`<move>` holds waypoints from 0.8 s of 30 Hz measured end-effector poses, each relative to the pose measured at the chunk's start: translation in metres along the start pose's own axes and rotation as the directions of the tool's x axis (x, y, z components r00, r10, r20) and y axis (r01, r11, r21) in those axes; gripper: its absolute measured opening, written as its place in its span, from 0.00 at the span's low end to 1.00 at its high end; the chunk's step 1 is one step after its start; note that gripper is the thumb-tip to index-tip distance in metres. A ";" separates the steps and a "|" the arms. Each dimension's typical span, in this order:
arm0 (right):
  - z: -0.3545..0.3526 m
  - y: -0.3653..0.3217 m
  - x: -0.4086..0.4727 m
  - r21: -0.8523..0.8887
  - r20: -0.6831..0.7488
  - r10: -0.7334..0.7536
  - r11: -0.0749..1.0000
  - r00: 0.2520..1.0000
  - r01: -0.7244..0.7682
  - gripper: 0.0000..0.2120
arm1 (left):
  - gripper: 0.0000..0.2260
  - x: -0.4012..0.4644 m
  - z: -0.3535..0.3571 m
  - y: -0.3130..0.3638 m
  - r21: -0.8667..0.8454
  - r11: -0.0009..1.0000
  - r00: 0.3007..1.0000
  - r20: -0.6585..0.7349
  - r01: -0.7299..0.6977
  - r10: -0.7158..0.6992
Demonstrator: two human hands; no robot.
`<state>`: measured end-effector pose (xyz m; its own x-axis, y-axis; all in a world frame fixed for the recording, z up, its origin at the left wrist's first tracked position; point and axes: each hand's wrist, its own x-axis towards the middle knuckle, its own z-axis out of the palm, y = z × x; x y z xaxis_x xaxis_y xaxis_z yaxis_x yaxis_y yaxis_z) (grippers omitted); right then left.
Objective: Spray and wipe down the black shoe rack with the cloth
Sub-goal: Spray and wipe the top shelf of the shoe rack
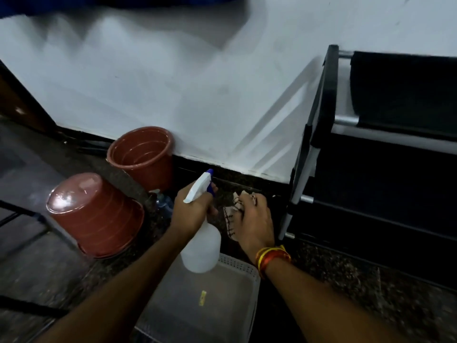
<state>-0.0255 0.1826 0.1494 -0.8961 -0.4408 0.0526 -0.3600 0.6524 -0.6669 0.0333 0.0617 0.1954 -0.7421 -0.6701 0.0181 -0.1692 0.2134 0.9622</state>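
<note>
The black shoe rack (385, 174) stands at the right against the white wall, with black fabric shelves and silver tubes. My left hand (191, 210) grips the neck of a translucent white spray bottle (202, 246) with a white and blue trigger head, held above a tray. My right hand (254, 219) holds a crumpled pale cloth (232, 214) with a dark pattern, just left of the rack's lower left leg. The cloth is partly hidden under my fingers.
Two brown plastic buckets sit at the left: one upright (143, 157) by the wall, one upside down (96, 214). A white perforated tray (237, 266) lies on the dark speckled floor below my hands. A small plastic bottle (164, 203) lies between the buckets.
</note>
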 end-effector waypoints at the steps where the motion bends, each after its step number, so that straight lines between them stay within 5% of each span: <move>1: -0.008 -0.008 0.000 -0.003 0.008 -0.001 1.000 1.000 0.001 0.20 | 0.10 0.001 -0.001 0.011 0.009 1.000 1.000 -0.007 0.020 -0.020; 11: -0.122 -0.103 0.001 0.031 -0.072 -0.056 0.998 0.996 0.059 0.22 | 0.06 0.008 -0.018 0.152 0.019 0.998 0.998 -0.018 0.058 -0.057; 18: -0.220 -0.151 0.001 0.067 -0.125 -0.060 0.995 0.990 0.068 0.23 | 0.21 -0.001 -0.018 0.259 -0.027 0.997 0.998 0.023 0.067 -0.066; 24: -0.297 -0.154 0.015 0.138 -0.252 0.067 0.990 0.965 -0.032 0.24 | 0.11 -0.019 0.005 0.315 0.052 0.988 0.983 0.107 0.145 -0.150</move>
<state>-0.0604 0.2588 0.4732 -0.9545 -0.2265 0.1938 -0.2916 0.5747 -0.7646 -0.0095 0.1452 0.4972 -0.7735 -0.6143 -0.1558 -0.3089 0.1507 0.9391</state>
